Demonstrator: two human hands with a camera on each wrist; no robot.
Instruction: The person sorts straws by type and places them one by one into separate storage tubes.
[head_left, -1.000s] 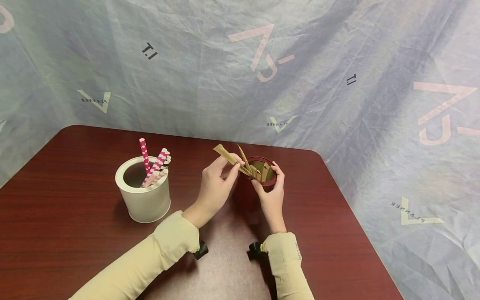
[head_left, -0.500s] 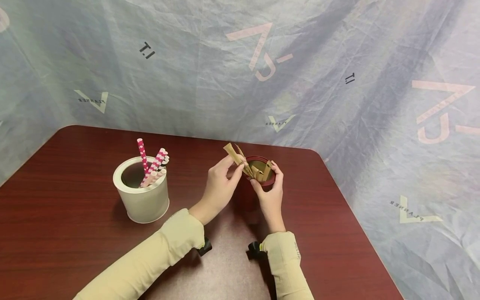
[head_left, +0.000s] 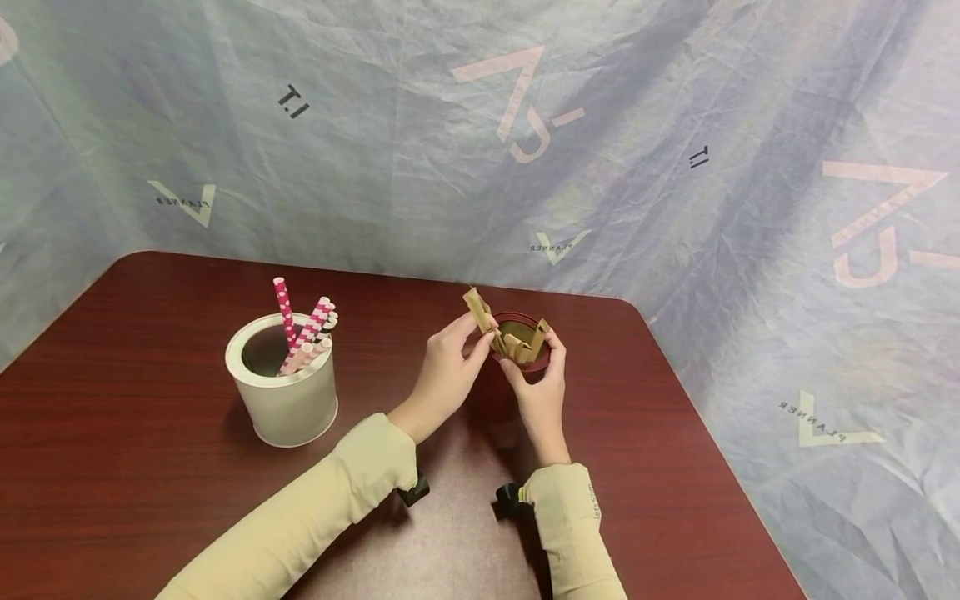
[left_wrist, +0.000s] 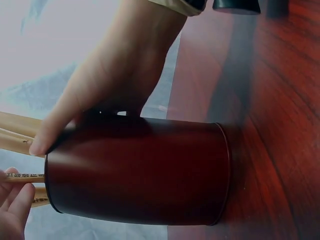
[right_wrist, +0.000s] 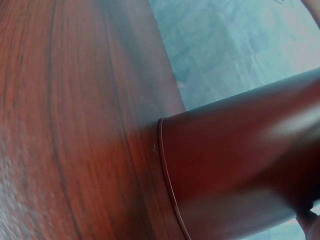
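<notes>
In the head view my left hand (head_left: 450,358) pinches a slim tan paper stick packet (head_left: 478,310) between thumb and fingers, its lower end at the red can's left rim. Dark print shows along the pinched stick in the left wrist view. My right hand (head_left: 542,387) grips the upper part of the red can (left_wrist: 140,172), thumb at the near rim and fingers round the far right side. The can stands upright on the table. Several more tan packets (head_left: 517,347) lean inside it. A fingertip (right_wrist: 314,227) of the right hand shows at the right wrist view's edge.
A white can (head_left: 292,408) stands to the left, holding several patterned paper straws (head_left: 309,333) in pink, white and black. Dark red wood table (head_left: 135,433) lies beneath, its far edge close behind the red can. A printed grey cloth (head_left: 375,150) hangs behind.
My left hand has moved right, toward the red can, and the pinched packet has turned steeper over the rim. My right hand keeps its hold on the can.
</notes>
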